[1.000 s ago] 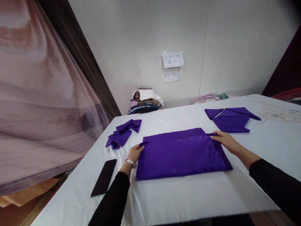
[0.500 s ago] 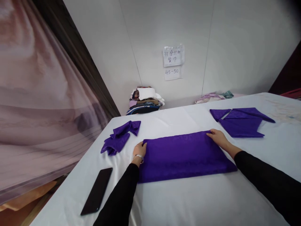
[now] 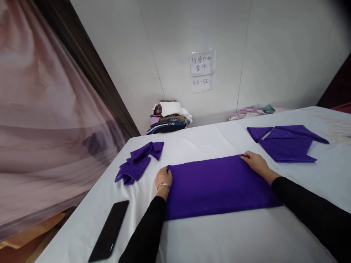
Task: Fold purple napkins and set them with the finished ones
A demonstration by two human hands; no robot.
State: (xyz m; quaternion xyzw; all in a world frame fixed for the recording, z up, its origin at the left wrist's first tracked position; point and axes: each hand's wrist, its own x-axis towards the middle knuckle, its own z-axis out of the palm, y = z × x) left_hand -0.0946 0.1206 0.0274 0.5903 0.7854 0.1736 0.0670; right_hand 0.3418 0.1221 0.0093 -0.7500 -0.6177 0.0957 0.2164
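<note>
A purple cloth napkin (image 3: 216, 186), folded into a wide rectangle, lies in front of me on the white-covered table (image 3: 219, 237). My left hand (image 3: 163, 179), with a bracelet at the wrist, pinches its far left corner. At the far right corner, my right hand (image 3: 254, 162) has the edge between thumb and fingers. Beyond my left hand sits a crumpled purple cloth (image 3: 137, 162). A flat purple folded cloth (image 3: 290, 144) with pointed ends rests past my right hand.
A black phone (image 3: 109, 230) lies on the table at the left. Stacked folded clothes (image 3: 170, 117) stand against the wall, with more fabric (image 3: 249, 112) farther right. Handwritten paper signs (image 3: 202, 71) hang on the wall. A pink curtain (image 3: 49, 109) drapes along the left side.
The napkin looks smoother and its near edge appears lower in view. Both hands keep their corners, the left turned slightly. The whole view has shifted a little.
</note>
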